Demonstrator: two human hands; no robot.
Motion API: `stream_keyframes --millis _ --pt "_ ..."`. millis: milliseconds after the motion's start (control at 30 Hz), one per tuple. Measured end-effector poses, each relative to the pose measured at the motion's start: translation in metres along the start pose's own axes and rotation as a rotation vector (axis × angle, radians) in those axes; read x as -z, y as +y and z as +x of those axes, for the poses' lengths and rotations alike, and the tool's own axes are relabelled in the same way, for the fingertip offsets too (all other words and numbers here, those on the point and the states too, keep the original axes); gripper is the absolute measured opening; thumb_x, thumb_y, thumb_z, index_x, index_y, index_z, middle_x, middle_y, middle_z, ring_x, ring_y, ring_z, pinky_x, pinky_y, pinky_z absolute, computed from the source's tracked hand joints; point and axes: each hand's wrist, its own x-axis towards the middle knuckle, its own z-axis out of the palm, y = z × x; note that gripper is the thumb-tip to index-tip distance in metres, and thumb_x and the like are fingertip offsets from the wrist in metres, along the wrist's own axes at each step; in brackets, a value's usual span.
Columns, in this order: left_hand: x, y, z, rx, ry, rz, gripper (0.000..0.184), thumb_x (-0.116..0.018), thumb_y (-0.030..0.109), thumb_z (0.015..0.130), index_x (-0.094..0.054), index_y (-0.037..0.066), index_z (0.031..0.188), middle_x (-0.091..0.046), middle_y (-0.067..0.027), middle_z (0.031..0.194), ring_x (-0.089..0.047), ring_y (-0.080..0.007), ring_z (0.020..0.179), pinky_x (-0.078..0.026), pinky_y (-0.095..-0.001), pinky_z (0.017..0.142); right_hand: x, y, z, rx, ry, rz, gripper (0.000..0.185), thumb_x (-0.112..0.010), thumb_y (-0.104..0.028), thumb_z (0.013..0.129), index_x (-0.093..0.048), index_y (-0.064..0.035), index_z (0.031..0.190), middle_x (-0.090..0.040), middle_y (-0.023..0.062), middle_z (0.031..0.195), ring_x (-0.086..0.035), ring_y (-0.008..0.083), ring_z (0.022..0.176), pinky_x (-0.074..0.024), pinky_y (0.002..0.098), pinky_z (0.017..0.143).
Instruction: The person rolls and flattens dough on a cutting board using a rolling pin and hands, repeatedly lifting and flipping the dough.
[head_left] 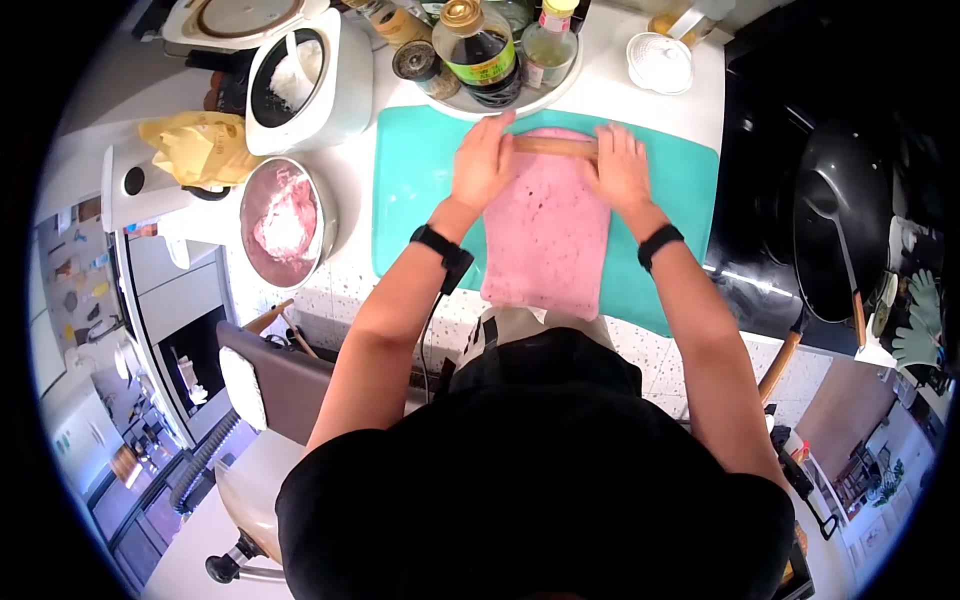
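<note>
A wooden rolling pin [553, 147] lies across the far end of a long pink sheet of dough [547, 230]. The sheet rests on a teal mat [425, 190], and its near end reaches over the mat's front edge. My left hand [484, 162] is on the pin's left end, and my right hand [619, 168] lies on its right end. The fingers of both hands point forward, fairly straight, over the pin. Small dark spots show in the dough's surface.
A metal bowl [328, 225] with pink dough stands left of the mat, below an open rice cooker [350, 85]. Behind the mat, a round tray [555, 93] holds several bottles. A black wok [815, 240] sits on the stove at the right.
</note>
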Motion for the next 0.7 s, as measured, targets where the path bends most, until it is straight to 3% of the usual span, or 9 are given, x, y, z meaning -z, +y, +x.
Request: stream_keyframes --millis 133,200,300,333,400,500,600,633,700 --pt "0.002 -0.017 -0.038 0.022 0.195 -0.020 0.025 -0.056 0.001 0.091 -0.058 0.002 0.116 -0.065 -0.0174 0.105 -0.063 -0.0369 0.095 -0.051 -0.0449 0.084 0.017 -0.011 -0.001 0.038 -0.117 -0.050 0.044 -0.063 -0.029 0.091 -0.054 -0.0054 0.127 -0.055 0.0145 0.127 -0.047 0.0317 0.127 -0.0374 0.0460 0.104" --pt "-0.009 -0.030 -0.052 0.368 0.208 -0.141 0.020 -0.055 -0.002 0.093 -0.059 0.001 0.113 -0.067 -0.0149 0.103 -0.065 -0.0283 0.094 -0.052 -0.0390 0.084 0.023 -0.009 0.001 0.007 -0.215 -0.043 0.041 -0.063 -0.028 0.092 -0.055 -0.0058 0.125 -0.056 0.0129 0.124 -0.047 0.0304 0.126 -0.0376 0.0455 0.103" --pt "-0.015 -0.034 -0.050 0.480 0.223 -0.147 0.026 -0.055 0.000 0.093 -0.060 0.001 0.118 -0.067 -0.0144 0.101 -0.064 -0.0247 0.093 -0.052 -0.0371 0.085 0.034 0.000 -0.016 0.126 -0.085 -0.027 0.032 -0.060 -0.026 0.095 -0.056 -0.0066 0.120 -0.057 0.0118 0.118 -0.051 0.0308 0.122 -0.0398 0.0467 0.101" --pt "-0.019 -0.038 -0.047 0.472 0.215 -0.153 0.026 -0.055 0.000 0.093 -0.060 0.001 0.118 -0.067 -0.0144 0.101 -0.064 -0.0247 0.093 -0.052 -0.0371 0.085 0.046 0.003 -0.036 -0.006 -0.089 0.029 0.029 -0.059 -0.026 0.096 -0.056 -0.0067 0.118 -0.057 0.0125 0.117 -0.053 0.0322 0.118 -0.0423 0.0474 0.098" --pt "-0.035 -0.051 -0.036 0.398 0.028 -0.138 0.038 -0.060 0.012 0.089 -0.058 0.002 0.126 -0.066 -0.0196 0.109 -0.064 -0.0369 0.099 -0.051 -0.0448 0.091 0.058 0.018 -0.084 -0.205 -0.022 0.114 0.025 -0.057 -0.026 0.099 -0.056 -0.0064 0.114 -0.058 0.0139 0.112 -0.057 0.0347 0.111 -0.0467 0.0486 0.091" --pt "-0.053 -0.025 -0.015 0.175 -0.096 0.063 0.051 -0.068 0.027 0.088 -0.057 0.003 0.132 -0.067 -0.0202 0.114 -0.064 -0.0379 0.103 -0.050 -0.0449 0.095 0.063 0.051 -0.140 -0.380 0.056 0.060 0.025 -0.056 -0.026 0.100 -0.055 -0.0061 0.115 -0.058 0.0146 0.111 -0.059 0.0361 0.107 -0.0491 0.0490 0.087" --pt "-0.060 0.010 0.004 0.183 -0.159 0.382 0.061 -0.075 0.037 0.083 -0.057 0.003 0.131 -0.067 -0.0199 0.116 -0.064 -0.0394 0.104 -0.051 -0.0438 0.095 0.053 0.070 -0.164 -0.518 0.006 -0.032 0.031 -0.059 -0.026 0.099 -0.054 -0.0061 0.122 -0.059 0.0146 0.115 -0.060 0.0365 0.107 -0.0495 0.0489 0.086" --pt "-0.057 0.016 0.021 0.389 -0.327 0.172 0.059 -0.078 0.042 0.081 -0.061 0.004 0.123 -0.068 -0.0191 0.112 -0.065 -0.0380 0.101 -0.052 -0.0428 0.095 0.049 0.076 -0.176 -0.569 -0.045 -0.052 0.035 -0.060 -0.026 0.098 -0.053 -0.0060 0.125 -0.059 0.0146 0.118 -0.060 0.0367 0.107 -0.0494 0.0490 0.087" --pt "-0.057 0.012 0.028 0.290 -0.371 0.166 0.057 -0.078 0.044 0.080 -0.064 0.002 0.116 -0.070 -0.0184 0.106 -0.065 -0.0385 0.095 -0.053 -0.0420 0.090 0.044 0.070 -0.173 -0.485 0.090 -0.124 0.040 -0.062 -0.026 0.096 -0.052 -0.0057 0.129 -0.059 0.0146 0.120 -0.059 0.0367 0.110 -0.0488 0.0486 0.089"
